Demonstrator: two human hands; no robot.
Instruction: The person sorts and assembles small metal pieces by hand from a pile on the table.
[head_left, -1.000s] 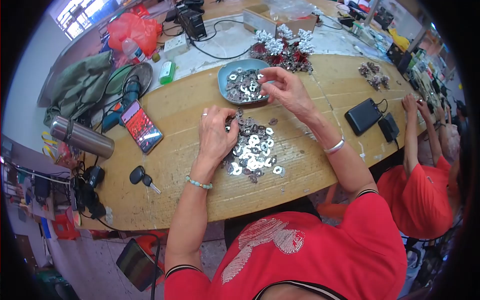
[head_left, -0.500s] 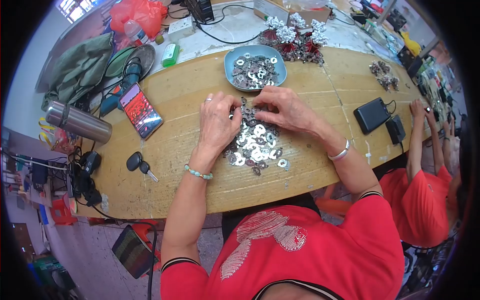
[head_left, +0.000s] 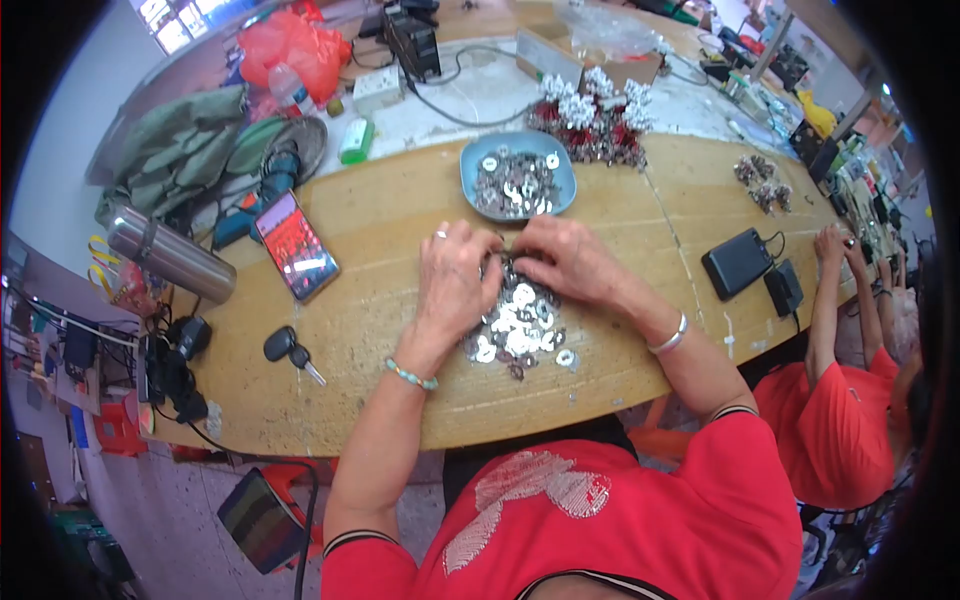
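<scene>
Small shiny metal pieces point(head_left: 522, 322) lie in a loose pile on the wooden table. At the pile's upper left edge is my left hand point(head_left: 457, 280), its fingers curled together over something I cannot make out. Close beside it, my right hand point(head_left: 567, 258) has its thumb and fingers pinched at the top of the pile; what is between them is too small to name. Just beyond both hands stands a blue bowl point(head_left: 469, 182) holding more of the metal pieces.
A phone point(head_left: 297, 245), car keys point(head_left: 287, 345) and a steel flask point(head_left: 172, 255) lie at the left. Behind the bowl are red and white decorations point(head_left: 592, 115). A black power bank point(head_left: 737, 264) lies at the right, near another person's hands point(head_left: 833, 243).
My right hand has come down from the bowl to the pile, beside my left hand. Its fingers have closed. The camera view has shifted slightly.
</scene>
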